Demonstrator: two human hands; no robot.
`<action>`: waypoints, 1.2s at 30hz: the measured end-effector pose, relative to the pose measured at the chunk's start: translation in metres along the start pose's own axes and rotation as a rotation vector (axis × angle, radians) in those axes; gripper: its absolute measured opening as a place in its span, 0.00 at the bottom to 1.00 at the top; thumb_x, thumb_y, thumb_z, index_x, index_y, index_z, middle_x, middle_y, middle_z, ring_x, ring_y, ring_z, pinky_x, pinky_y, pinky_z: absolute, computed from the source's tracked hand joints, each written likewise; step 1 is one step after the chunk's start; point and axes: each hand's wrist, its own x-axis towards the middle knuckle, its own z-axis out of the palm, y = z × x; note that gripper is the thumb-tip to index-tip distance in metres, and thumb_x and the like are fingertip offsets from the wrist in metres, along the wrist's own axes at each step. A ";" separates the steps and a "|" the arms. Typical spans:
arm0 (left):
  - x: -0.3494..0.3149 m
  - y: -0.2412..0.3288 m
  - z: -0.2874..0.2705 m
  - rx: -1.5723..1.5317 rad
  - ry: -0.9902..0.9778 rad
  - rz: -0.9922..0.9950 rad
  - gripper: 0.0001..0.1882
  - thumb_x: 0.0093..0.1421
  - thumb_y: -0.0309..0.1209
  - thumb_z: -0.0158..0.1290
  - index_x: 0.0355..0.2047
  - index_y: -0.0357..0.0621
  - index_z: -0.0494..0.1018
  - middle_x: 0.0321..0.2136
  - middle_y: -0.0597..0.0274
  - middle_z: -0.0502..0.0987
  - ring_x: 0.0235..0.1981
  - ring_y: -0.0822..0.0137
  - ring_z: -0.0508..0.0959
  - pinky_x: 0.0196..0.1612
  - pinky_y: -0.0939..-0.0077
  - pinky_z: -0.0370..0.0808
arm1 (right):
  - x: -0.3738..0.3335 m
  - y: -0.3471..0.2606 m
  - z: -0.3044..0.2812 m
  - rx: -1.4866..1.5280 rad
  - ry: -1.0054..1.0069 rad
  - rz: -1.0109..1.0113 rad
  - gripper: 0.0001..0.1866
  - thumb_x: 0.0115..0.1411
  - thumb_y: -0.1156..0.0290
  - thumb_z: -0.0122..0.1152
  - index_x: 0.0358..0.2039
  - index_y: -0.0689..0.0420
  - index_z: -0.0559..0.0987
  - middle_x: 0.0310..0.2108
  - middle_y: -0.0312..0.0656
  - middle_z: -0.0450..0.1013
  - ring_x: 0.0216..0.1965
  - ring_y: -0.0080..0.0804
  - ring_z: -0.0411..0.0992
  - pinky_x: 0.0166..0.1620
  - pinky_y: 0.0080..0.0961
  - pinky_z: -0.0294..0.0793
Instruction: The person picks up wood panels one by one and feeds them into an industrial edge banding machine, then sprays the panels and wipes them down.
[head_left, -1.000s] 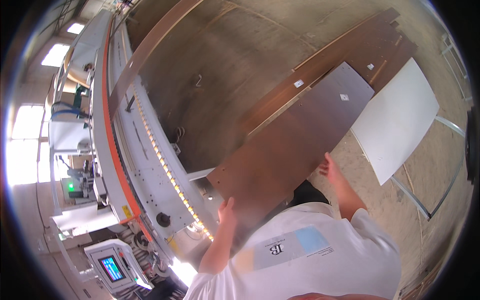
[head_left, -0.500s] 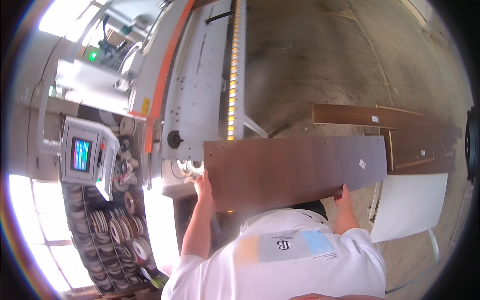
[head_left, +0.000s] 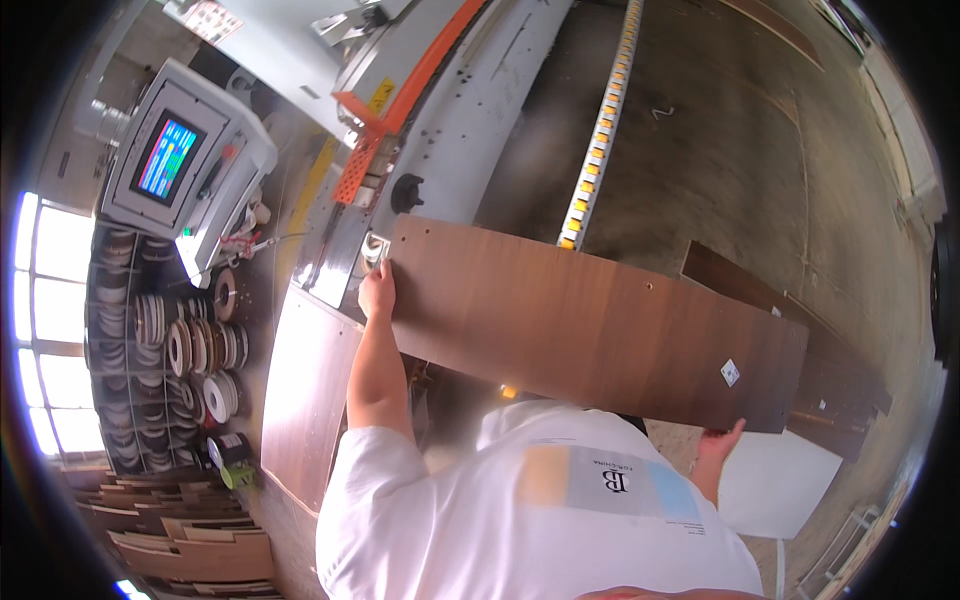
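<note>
likely positioning: left hand [head_left: 376, 293] grips board [head_left: 590, 322] at 9 o'clock, right hand [head_left: 717, 441] at 4 o'clock; next probably needs level support.

Wht short-slv tee [head_left: 510, 535] w/ pale orange, grey & lt-blue print panel [head_left: 582, 484], blk lettering [head_left: 614, 482].

Glaring white windows [head_left: 60, 310] at left, curved edges, black corners, hazy mid-picture blur.

Smooth wood-grain board [head_left: 585, 320] bears 1 paper label [head_left: 730, 373]; shirt [head_left: 530, 515] is matt cloth.
</note>
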 end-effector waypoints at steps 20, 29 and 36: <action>-0.030 0.018 0.034 0.056 0.224 0.588 0.25 0.65 0.42 0.50 0.61 0.49 0.68 0.65 0.61 0.65 0.68 0.56 0.60 0.70 0.54 0.52 | -0.065 0.056 0.051 -0.316 -0.087 0.391 0.27 0.63 0.45 0.62 0.55 0.48 0.74 0.52 0.34 0.76 0.49 0.32 0.76 0.47 0.32 0.80; -0.008 0.028 0.036 0.092 0.215 0.301 0.26 0.68 0.46 0.45 0.65 0.59 0.65 0.70 0.69 0.58 0.72 0.61 0.53 0.68 0.29 0.42 | -0.115 0.097 0.139 -0.510 -0.122 0.534 0.18 0.67 0.54 0.59 0.52 0.50 0.74 0.43 0.36 0.78 0.37 0.29 0.77 0.37 0.23 0.82; 0.005 0.027 0.043 0.035 0.255 0.266 0.24 0.66 0.45 0.47 0.63 0.62 0.67 0.69 0.70 0.60 0.72 0.61 0.54 0.68 0.30 0.44 | -0.113 0.110 0.162 -0.541 -0.152 0.431 0.17 0.67 0.56 0.60 0.50 0.52 0.76 0.44 0.34 0.78 0.39 0.25 0.77 0.37 0.18 0.82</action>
